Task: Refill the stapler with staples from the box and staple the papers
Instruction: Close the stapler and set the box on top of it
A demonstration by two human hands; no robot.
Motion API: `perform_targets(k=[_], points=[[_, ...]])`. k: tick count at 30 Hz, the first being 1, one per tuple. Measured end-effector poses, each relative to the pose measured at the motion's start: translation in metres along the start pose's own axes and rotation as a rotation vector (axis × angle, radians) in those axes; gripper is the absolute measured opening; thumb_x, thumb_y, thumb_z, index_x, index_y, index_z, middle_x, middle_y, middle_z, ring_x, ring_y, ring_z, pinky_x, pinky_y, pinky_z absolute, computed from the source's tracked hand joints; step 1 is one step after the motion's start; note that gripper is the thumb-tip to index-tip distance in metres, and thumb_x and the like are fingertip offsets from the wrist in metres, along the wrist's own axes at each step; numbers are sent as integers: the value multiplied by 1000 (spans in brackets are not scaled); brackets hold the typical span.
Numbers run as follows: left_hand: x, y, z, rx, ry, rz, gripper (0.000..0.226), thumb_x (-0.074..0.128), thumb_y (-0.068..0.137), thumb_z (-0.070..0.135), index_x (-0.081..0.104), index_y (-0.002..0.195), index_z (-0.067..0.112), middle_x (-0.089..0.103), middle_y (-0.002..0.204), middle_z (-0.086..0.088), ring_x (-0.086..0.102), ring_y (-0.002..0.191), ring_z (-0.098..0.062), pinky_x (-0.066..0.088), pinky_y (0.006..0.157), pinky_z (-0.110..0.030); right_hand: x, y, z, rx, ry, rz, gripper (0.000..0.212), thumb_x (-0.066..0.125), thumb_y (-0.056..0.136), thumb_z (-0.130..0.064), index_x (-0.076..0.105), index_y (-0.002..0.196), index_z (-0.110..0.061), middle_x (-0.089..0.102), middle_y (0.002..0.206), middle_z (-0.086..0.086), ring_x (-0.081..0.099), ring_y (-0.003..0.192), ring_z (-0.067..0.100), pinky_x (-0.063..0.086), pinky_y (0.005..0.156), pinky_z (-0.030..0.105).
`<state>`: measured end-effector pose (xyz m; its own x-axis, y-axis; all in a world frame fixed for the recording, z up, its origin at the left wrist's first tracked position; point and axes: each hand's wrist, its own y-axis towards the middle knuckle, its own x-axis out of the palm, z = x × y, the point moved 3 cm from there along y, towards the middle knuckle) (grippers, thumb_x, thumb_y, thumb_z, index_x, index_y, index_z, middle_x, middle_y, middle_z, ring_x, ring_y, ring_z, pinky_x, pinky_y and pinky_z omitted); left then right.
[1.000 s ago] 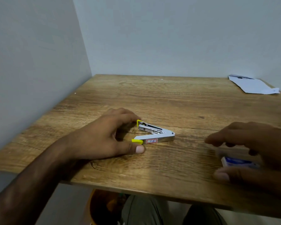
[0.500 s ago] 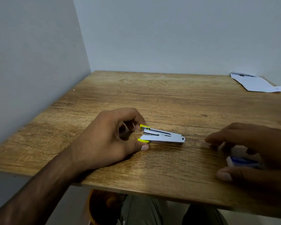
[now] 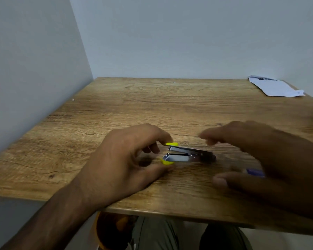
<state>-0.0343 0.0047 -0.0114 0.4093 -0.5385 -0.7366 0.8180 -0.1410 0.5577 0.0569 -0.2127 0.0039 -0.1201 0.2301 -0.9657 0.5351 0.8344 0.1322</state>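
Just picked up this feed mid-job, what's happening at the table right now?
A person's left hand pinches the yellow-tipped end of the stapler, which lies on the wooden table with its arms apart. The right hand, blurred, hovers beside it, over a blue staple box. The papers lie at the far right corner, untouched.
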Motion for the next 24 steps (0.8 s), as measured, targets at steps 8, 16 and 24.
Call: perform_targets(k=[8, 16, 24], points=[[10, 1, -2, -81, -260, 28, 33, 89, 75, 13, 73, 104, 16, 74, 82, 6, 74, 74, -15, 61, 67, -33, 33, 24, -35, -89, -109, 82, 36, 32, 89, -62, 34, 119, -43, 42, 99, -22, 39, 88, 1, 34, 78, 24], [14, 0, -5, -144, -307, 48, 35, 91, 71, 19, 74, 101, 15, 79, 80, 5, 77, 74, -11, 63, 69, -33, 49, 26, -32, -79, -128, 187, 34, 36, 94, -47, 43, 117, -23, 64, 97, -4, 39, 81, 4, 36, 72, 24], [15, 1, -5, -170, -331, 46, 30, 91, 71, 16, 76, 97, 14, 79, 78, 4, 77, 72, -9, 63, 70, -30, 49, 24, -31, -113, -147, 197, 33, 37, 94, -44, 54, 109, -20, 67, 91, -2, 61, 77, 14, 50, 65, 28]])
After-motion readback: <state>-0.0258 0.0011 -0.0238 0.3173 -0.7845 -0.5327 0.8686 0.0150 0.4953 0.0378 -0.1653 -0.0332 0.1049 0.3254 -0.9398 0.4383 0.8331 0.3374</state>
